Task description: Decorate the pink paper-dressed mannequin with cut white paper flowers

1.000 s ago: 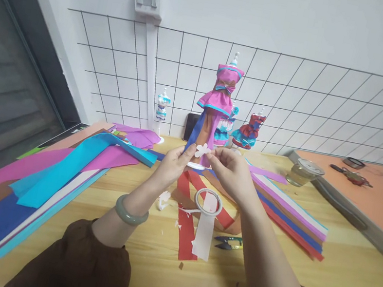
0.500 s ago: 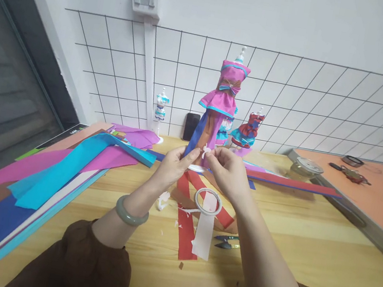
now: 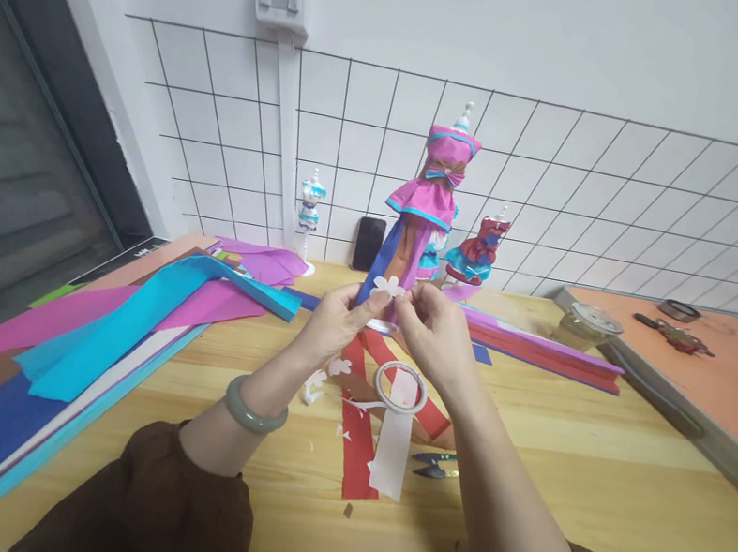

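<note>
A small white paper flower [image 3: 387, 287] is held up in front of the dress form [image 3: 422, 219], which wears a pink dress with blue trim, a bow and long blue, brown and pink strips. My left hand [image 3: 336, 323] pinches the flower's lower edge between thumb and fingers. At its right edge, the closed fingertips of my right hand [image 3: 434, 335] grip the same flower. Below my hands, another white flower [image 3: 340, 366] lies on the table beside white scraps [image 3: 313, 387]. A tape roll [image 3: 401, 388] rests on red strips [image 3: 358, 450] and a white strip [image 3: 390, 456].
Thread snips [image 3: 436, 465] lie near my right forearm. Coloured crepe paper [image 3: 117, 327] covers the left side, with folded strips [image 3: 548, 353] at right. Smaller dressed forms [image 3: 310, 209] [image 3: 483, 250], a phone [image 3: 369, 245] and a clear container [image 3: 589, 324] stand towards the back.
The flower between my fingers now shows its petals spread flat. A second white flower has appeared on the table. The dressed form has sunk slightly, and the strips at right have shifted.
</note>
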